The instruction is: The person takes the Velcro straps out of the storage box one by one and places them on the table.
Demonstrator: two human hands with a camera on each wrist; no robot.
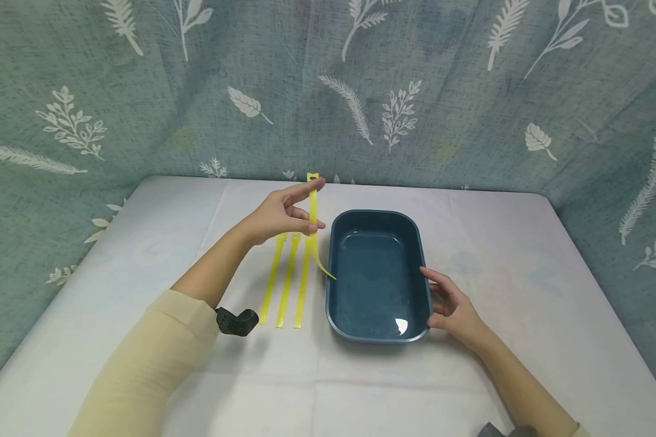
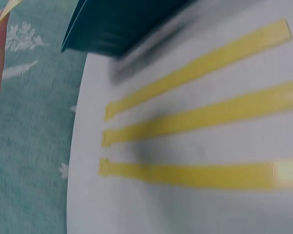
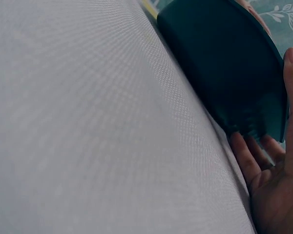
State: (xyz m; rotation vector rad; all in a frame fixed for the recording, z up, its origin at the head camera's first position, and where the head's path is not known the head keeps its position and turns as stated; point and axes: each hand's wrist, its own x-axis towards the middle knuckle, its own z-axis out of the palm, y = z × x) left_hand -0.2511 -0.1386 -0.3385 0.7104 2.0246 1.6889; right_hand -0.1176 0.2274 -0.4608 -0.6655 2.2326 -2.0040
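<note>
My left hand (image 1: pixel 276 215) pinches a yellow strap (image 1: pixel 313 209) with a slotted head, held upright above the table. The strap's lower tail curves right and overlaps the rim of a dark blue rectangular tub (image 1: pixel 377 273). Below that hand lie three more yellow straps (image 1: pixel 288 282) side by side, heads toward the back; the left wrist view shows these flat straps (image 2: pixel 200 117) close up. Against the tub's right wall rest the fingertips of my right hand (image 1: pixel 456 309). In the right wrist view, the fingers (image 3: pixel 246 158) touch the tub's side (image 3: pixel 224 58) low down, while the thumb is at its rim.
A white cloth (image 1: pixel 470 230) covers the table. Behind it hangs a green-blue curtain (image 1: pixel 284 73) with white leaf prints. A black wrist camera (image 1: pixel 237 322) is on the left forearm, and part of another black device (image 1: pixel 507 431) shows at the right wrist.
</note>
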